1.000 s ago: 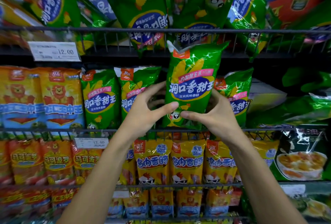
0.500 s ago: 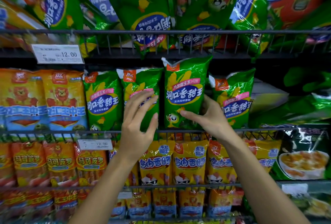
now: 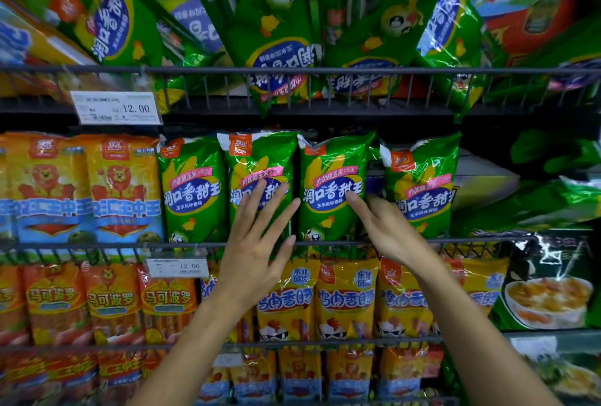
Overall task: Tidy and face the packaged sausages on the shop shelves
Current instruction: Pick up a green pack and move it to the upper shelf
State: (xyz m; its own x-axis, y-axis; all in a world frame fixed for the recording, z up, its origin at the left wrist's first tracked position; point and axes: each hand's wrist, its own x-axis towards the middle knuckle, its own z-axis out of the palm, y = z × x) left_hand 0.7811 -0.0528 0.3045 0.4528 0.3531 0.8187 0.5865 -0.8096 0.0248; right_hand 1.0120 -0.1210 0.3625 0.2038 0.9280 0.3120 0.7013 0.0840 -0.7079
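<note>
Standing before the wire-fronted shelves, an onlooker records the lot as follows.

Nearest: two bare forearms reaching up and in. The left hand (image 3: 257, 243) has its fingers spread wide and straight, holding nothing, the tips lying over the lower face of the second glossy green plastic sausage packet (image 3: 260, 178); whether they press or merely hover cannot be told. The right hand (image 3: 387, 230) is likewise loose and open, its forefinger on or just at the blue label of the third glossy green plastic sausage packet (image 3: 331, 191), its other fingers reaching toward the gap at that packet's right.

Middle shelf: four green packets upright in a row behind the thin grey wire rail (image 3: 422, 241), labels forward, the fourth green packet (image 3: 419, 184) leaning slightly. To their left, orange-and-blue lion-printed packets (image 3: 81, 188); a white price ticket (image 3: 177, 267) hangs on the rail.

Beyond and above: large green foil bags (image 3: 279, 32) on the top shelf, tumbled and upside down.

Step in hand, as judged: squaring the third packet. Best done with flat palms on both edges, nudging it flush with its neighbours and its foot behind the rail. The soft film dents easily, so light pressure serves.
</note>
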